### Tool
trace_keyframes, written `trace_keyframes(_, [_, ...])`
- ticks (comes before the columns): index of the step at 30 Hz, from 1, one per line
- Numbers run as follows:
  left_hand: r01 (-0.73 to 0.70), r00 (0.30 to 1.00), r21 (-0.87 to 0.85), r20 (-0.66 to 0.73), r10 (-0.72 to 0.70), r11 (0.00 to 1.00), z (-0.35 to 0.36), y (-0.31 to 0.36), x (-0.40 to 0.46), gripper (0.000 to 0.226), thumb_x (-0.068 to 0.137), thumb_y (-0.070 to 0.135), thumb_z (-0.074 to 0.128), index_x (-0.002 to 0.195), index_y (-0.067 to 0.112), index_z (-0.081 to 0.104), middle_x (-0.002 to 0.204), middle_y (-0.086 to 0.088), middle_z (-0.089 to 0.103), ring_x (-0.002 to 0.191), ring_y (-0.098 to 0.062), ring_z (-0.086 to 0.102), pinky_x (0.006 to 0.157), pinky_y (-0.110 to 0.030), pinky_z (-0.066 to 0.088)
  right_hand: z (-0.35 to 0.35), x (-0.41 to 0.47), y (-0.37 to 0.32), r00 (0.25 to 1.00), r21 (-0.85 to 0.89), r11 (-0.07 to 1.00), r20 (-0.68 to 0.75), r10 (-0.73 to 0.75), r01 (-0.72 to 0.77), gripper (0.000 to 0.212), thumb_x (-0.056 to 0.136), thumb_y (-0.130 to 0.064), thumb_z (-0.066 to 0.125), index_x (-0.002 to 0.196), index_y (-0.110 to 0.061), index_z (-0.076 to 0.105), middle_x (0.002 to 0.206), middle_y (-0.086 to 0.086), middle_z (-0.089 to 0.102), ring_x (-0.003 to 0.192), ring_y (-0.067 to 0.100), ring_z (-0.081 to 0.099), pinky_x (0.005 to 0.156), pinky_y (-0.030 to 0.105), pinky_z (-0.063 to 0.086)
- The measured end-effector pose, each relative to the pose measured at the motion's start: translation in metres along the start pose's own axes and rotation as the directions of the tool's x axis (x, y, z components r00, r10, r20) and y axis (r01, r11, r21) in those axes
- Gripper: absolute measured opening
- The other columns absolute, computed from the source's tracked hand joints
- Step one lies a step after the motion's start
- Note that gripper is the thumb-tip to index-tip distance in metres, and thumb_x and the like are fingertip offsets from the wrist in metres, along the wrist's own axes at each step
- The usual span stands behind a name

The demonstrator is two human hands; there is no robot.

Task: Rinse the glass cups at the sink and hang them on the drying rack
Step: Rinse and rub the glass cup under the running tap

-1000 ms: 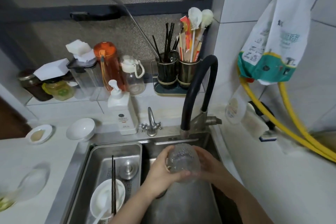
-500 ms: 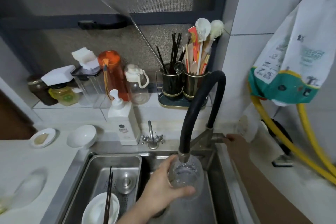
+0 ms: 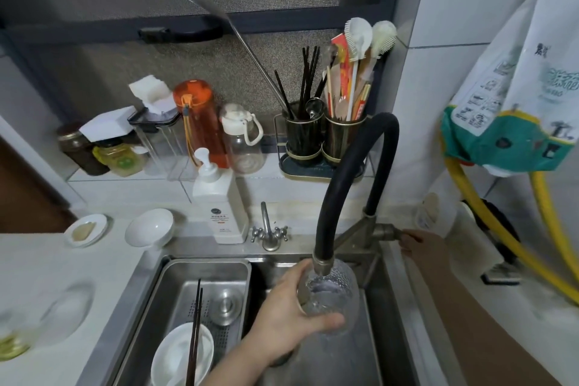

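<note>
A textured clear glass cup (image 3: pixel 336 298) sits directly under the metal nozzle of the black hose faucet (image 3: pixel 351 172), over the steel sink (image 3: pixel 394 307). My left hand (image 3: pixel 282 323) grips the cup from its left side, thumb across the front. Water seems to be in the cup. My right hand (image 3: pixel 419 244) reaches to the faucet's handle (image 3: pixel 387 232) at the right; its fingertips touch the end of the handle. No drying rack is in view.
A steel basket (image 3: pixel 175 291) in the left sink holds a white bowl (image 3: pixel 181 357), dark chopsticks and a drain plug. A soap pump bottle (image 3: pixel 219 204), small tap, white dishes, bottles and utensil holders (image 3: pixel 322 141) line the back. Yellow hoses (image 3: pixel 501 244) run on the right.
My right hand left the cup and went to the faucet handle. My left hand brought the cup up under the nozzle. The view shifted slightly downward.
</note>
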State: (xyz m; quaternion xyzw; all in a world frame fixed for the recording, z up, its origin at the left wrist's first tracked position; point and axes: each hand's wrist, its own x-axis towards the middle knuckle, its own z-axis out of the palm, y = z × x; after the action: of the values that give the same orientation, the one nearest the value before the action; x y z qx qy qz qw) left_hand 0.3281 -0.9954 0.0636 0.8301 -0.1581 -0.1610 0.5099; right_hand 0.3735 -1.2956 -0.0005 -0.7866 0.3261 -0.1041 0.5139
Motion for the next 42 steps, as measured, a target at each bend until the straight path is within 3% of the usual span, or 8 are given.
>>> trace_keyframes(6, [-0.015, 1.0, -0.025, 0.004, 0.015, 1.0, 0.001, -0.001, 0.0, 0.077, 0.054, 0.039, 0.091, 0.116, 0.047, 0.047, 0.12, 0.021, 0.058, 0.107, 0.016, 0.054, 0.088, 0.0, 0.037, 0.0, 0.0, -0.001, 1.0, 0.028, 1.0, -0.002, 0.012, -0.012, 0.024, 0.092, -0.006, 0.055, 0.11, 0.005, 0.067, 0.088, 0.015, 0.066, 0.082, 0.033, 0.065, 0.089, 0.045, 0.052])
trace_keyframes(20, [-0.001, 1.0, -0.003, 0.001, 0.001, 1.0, 0.006, -0.011, 0.002, 0.102, 0.043, 0.063, 0.086, 0.133, 0.034, 0.046, 0.123, 0.019, 0.059, 0.115, 0.006, 0.055, 0.106, -0.032, 0.043, 0.0, -0.001, -0.002, 1.0, -0.002, 1.0, -0.016, -0.011, 0.011, 0.023, 0.093, -0.008, 0.054, 0.106, 0.005, 0.068, 0.085, 0.013, 0.065, 0.078, 0.028, 0.062, 0.086, 0.042, 0.052])
trace_keyframes(22, [-0.003, 1.0, -0.005, 0.001, 0.003, 1.0, 0.006, -0.011, 0.002, 0.101, 0.044, 0.059, 0.087, 0.133, 0.034, 0.046, 0.124, 0.019, 0.059, 0.115, 0.006, 0.055, 0.107, -0.031, 0.042, -0.001, -0.001, -0.002, 1.0, -0.03, 1.0, -0.019, -0.01, 0.009, 0.022, 0.093, -0.009, 0.055, 0.104, 0.003, 0.069, 0.084, 0.013, 0.066, 0.082, 0.033, 0.064, 0.089, 0.047, 0.053])
trace_keyframes(26, [-0.004, 1.0, -0.004, 0.006, 0.004, 1.0, 0.003, -0.012, 0.001, 0.093, 0.046, 0.054, 0.087, 0.128, 0.039, 0.046, 0.123, 0.021, 0.059, 0.114, 0.008, 0.054, 0.106, -0.023, 0.041, -0.002, -0.029, -0.012, 0.998, -0.154, 0.987, -0.036, -0.057, 0.051, 0.016, 0.094, -0.017, 0.055, 0.082, -0.008, 0.057, 0.069, 0.001, 0.05, 0.077, 0.022, 0.05, 0.065, 0.024, 0.039])
trace_keyframes(29, [-0.004, 0.999, -0.007, 0.033, 0.004, 1.0, 0.0, -0.012, -0.001, 0.083, 0.05, 0.047, 0.089, 0.119, 0.048, 0.043, 0.122, 0.023, 0.057, 0.11, 0.015, 0.051, 0.092, -0.001, 0.036, 0.005, -0.072, -0.016, 0.996, -0.104, 0.992, -0.042, -0.076, 0.071, 0.008, 0.094, -0.02, 0.056, 0.089, -0.016, 0.052, 0.079, -0.004, 0.053, 0.08, 0.017, 0.053, 0.08, 0.03, 0.041])
trace_keyframes(33, [0.0, 0.999, -0.004, 0.045, 0.0, 1.0, -0.006, -0.02, -0.004, 0.086, 0.047, 0.049, 0.088, 0.119, 0.047, 0.041, 0.125, 0.024, 0.052, 0.111, 0.02, 0.047, 0.088, 0.004, 0.032, 0.022, -0.143, -0.02, 0.986, 0.148, 0.989, 0.158, -0.052, 0.028, 0.021, 0.089, -0.008, 0.063, 0.108, -0.016, 0.063, 0.109, 0.0, 0.066, 0.093, 0.009, 0.062, 0.083, 0.014, 0.045])
trace_keyframes(37, [0.006, 0.999, -0.04, 0.036, -0.004, 0.999, -0.019, -0.028, -0.007, 0.07, 0.056, 0.019, 0.092, 0.11, 0.039, 0.051, 0.105, 0.02, 0.067, 0.098, 0.018, 0.058, 0.08, 0.001, 0.04, 0.031, -0.184, -0.014, 0.839, 0.356, 0.934, 0.518, -0.168, -0.033, 0.05, 0.08, -0.001, 0.068, 0.127, -0.005, 0.053, 0.13, 0.011, 0.06, 0.112, 0.007, 0.062, 0.088, 0.017, 0.05])
trace_keyframes(42, [-0.002, 0.988, -0.083, 0.155, 0.015, 0.997, -0.021, -0.038, -0.019, 0.085, 0.059, 0.032, 0.09, 0.131, 0.03, 0.046, 0.124, 0.019, 0.056, 0.105, 0.024, 0.049, 0.086, -0.001, 0.04, 0.047, -0.212, 0.014, 0.812, 0.159, 0.979, 0.55, -0.195, 0.127, 0.085, 0.055, -0.072, 0.075, 0.119, -0.08, 0.02, 0.124, -0.057, 0.033, 0.117, -0.032, 0.033, 0.1, 0.0, 0.033])
